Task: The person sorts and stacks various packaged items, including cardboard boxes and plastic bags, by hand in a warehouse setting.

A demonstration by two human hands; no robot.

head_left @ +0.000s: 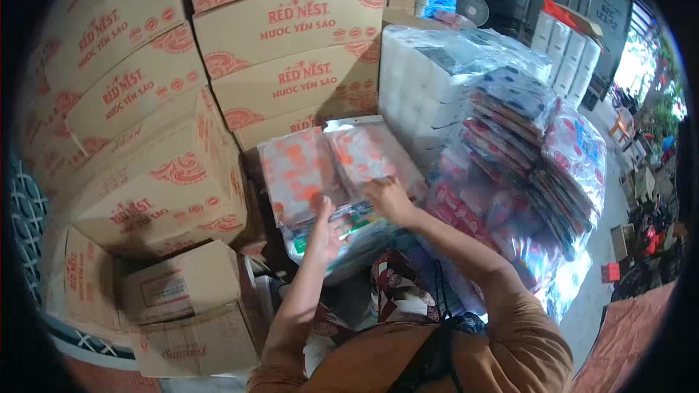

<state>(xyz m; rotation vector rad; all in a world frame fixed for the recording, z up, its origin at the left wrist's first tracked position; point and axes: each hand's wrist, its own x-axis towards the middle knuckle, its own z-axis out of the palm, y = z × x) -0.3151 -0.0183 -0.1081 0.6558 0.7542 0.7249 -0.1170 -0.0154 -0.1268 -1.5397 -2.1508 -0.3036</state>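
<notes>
Two stacks of clear plastic packs with an orange spotted pattern lie side by side in front of me: a left stack [297, 175] and a right stack [364, 151]. My left hand [326, 236] is open at the near edge of the left stack, palm facing inward and fingers apart. Over the near part of the right stack is my right hand [389, 200], its fingers bent and closed. Whatever those fingers pinch, if anything, is hidden. Beneath both stacks sit more packs in clear wrap with a green patch [357, 227].
Tall piles of Red Nest cartons [291, 22] stand ahead and left. An opened carton [189, 306] is at lower left. To the right are wrapped white rolls [415, 73] and a heap of dark patterned packs [510, 124]. A fan [473, 9] stands behind.
</notes>
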